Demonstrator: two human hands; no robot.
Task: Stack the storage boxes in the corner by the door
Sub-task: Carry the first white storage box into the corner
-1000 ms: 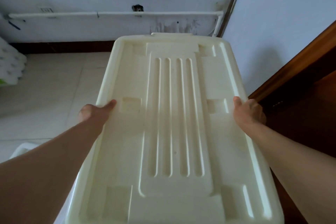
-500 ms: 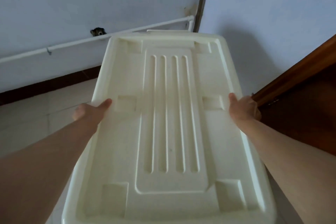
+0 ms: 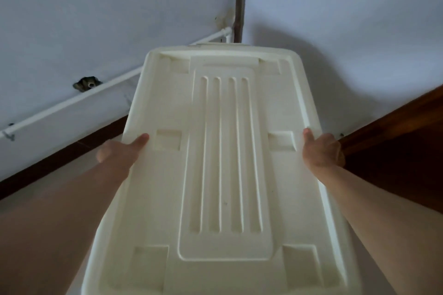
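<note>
You hold the box [image 3: 223,163] aloft toward the wall corner, left hand [image 3: 119,151] and right hand [image 3: 321,148] each gripping a long rim; it looks bulky, stiff, smooth, so keep the grip mid-rim.

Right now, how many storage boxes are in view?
1. The cream lidded storage box fills the centre of the frame, gripped at its long edges by the left hand and right hand. Any others may be hidden beneath it.
</note>
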